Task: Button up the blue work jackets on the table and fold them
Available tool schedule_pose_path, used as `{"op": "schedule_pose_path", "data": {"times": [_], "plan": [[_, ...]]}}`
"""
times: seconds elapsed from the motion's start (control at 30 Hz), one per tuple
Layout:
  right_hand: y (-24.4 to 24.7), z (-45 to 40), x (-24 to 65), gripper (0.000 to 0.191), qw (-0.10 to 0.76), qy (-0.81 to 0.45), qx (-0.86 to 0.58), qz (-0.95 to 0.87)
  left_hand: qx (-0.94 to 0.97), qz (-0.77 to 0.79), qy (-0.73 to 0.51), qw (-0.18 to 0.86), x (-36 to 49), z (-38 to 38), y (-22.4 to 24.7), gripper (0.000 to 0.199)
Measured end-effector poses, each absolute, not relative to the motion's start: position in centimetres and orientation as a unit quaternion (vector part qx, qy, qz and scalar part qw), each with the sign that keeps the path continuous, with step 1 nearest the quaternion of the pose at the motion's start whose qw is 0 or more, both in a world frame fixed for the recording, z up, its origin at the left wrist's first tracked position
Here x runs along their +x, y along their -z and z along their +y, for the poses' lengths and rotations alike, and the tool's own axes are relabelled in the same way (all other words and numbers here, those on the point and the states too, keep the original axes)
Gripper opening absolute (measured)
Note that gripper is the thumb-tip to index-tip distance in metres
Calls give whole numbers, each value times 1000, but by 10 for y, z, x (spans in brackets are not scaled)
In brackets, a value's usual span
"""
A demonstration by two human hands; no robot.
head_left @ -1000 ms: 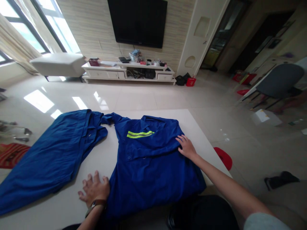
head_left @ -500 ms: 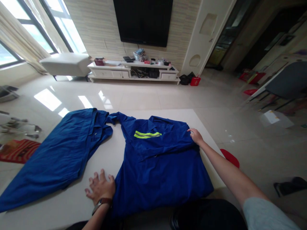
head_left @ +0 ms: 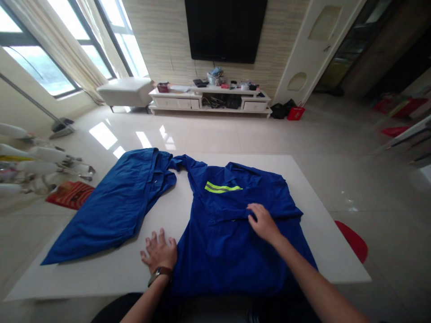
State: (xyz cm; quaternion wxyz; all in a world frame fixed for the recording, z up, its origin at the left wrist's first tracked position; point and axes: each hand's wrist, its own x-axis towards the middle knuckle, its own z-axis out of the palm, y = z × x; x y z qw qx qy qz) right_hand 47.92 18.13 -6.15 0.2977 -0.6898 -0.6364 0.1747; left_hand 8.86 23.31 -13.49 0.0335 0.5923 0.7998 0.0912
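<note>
A blue work jacket (head_left: 232, 251) with a yellow-green and grey reflective strip (head_left: 222, 187) lies spread on the white table, its near edge at my lap. My right hand (head_left: 263, 223) is over the jacket's middle, just below the strip, fingers stretched out and thumb apart, holding nothing I can see. Whether its fingertips press the cloth I cannot tell. My left hand (head_left: 160, 250), with a watch (head_left: 160, 274) on the wrist, rests on the table with fingers spread, beside the jacket's left edge. Left of it lies a folded blue garment (head_left: 111, 206).
The white table (head_left: 323, 251) ends at a corner on the right, with a red round seat (head_left: 352, 240) beyond it. Across the tiled floor stand a low TV cabinet (head_left: 182, 104) and a white bench (head_left: 126, 92). A red patterned bag (head_left: 70, 194) lies left of the table.
My right hand has left the jacket's right shoulder edge and moved left and nearer, over its middle. My left hand stays by the jacket's left edge. The view has turned left.
</note>
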Motion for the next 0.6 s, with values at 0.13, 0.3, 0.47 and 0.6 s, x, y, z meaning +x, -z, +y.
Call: {"op": "schedule_pose_path", "data": {"times": [0.13,0.3,0.47,0.6], "plan": [[55,147,394,23,197,-236,-567,-765,596,799,-74,25,85,234,139,56],[58,152,390,17,160,-241,-496,-819,593,802,-64,7,80,239,148,54],[63,149,404,21,153,-210,-578,-774,595,802,-49,-7,77,242,158,53],[64,134,416,17,163,-227,-601,-749,602,798,-31,14,72,248,157,52]]}}
